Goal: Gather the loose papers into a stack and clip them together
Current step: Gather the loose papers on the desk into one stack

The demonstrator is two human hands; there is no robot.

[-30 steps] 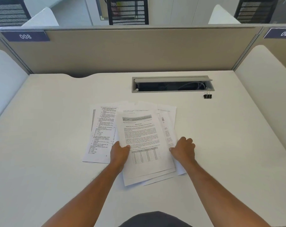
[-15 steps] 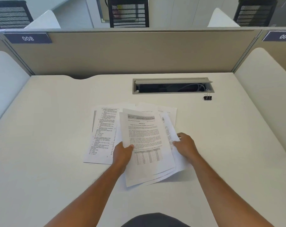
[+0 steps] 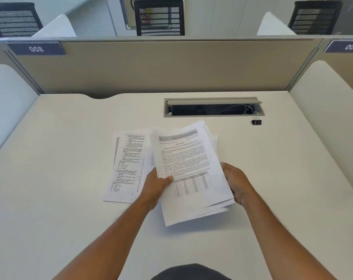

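Several printed sheets form a loose bundle point(image 3: 188, 168) lifted off the white desk point(image 3: 60, 178) and tilted to the right. My left hand point(image 3: 157, 184) grips its left edge, thumb on the top page. My right hand point(image 3: 235, 182) holds the right edge, fingers under the sheets. The bundle's lower edges are uneven. Another printed sheet point(image 3: 127, 164) lies flat on the desk to the left, partly under the bundle and my left hand. A small black binder clip point(image 3: 256, 121) stands on the desk at the far right, well apart from both hands.
An open cable slot point(image 3: 214, 108) with wires inside is set into the desk behind the papers. A beige partition point(image 3: 161, 67) closes the back. White side panels point(image 3: 329, 118) bound the desk left and right. Black chairs stand beyond the partition.
Both hands have lifted the upper sheets off the desk and swung them clockwise, toward the right. The left sheet stays flat. The clip has not moved.
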